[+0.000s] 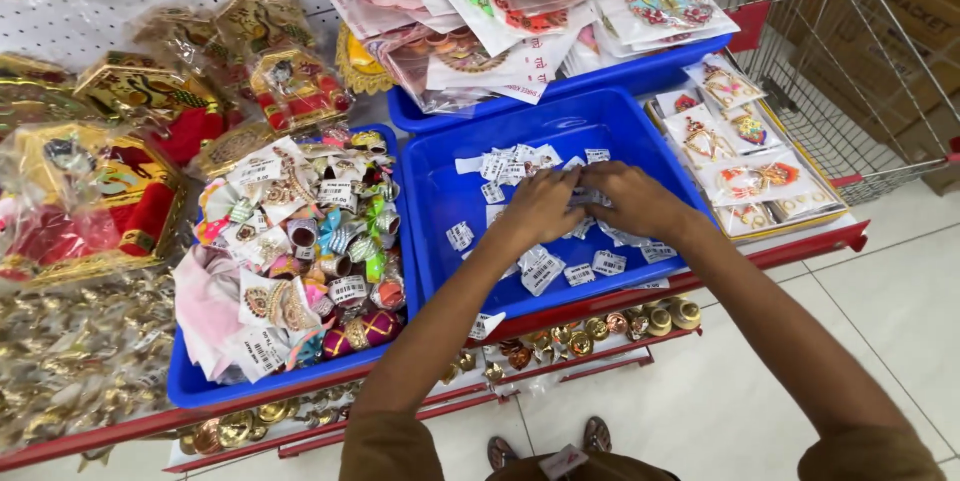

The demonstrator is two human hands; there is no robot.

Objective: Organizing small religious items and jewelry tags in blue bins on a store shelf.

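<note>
Two hands meeting over blue tray [440,191], left hand [541,207] and right hand [634,200] both pinching small white tag packets [588,198] between them, likely sorting. Loose packets [541,271] scattered just below and above the pinch. Forearms angled inward, wrists bent down. Wrapped trinkets [310,251] well left.

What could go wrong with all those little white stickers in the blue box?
1. The small white tags lie loose in the blue tray; the left hand and right hand, pressed together over them, could flick some out.
2. One tag already sits outside on the red shelf edge and might drop to the floor.
3. The neighbouring tray of wrapped trinkets is heaped above its rim, so a bump from an arm could spill pieces.
</note>
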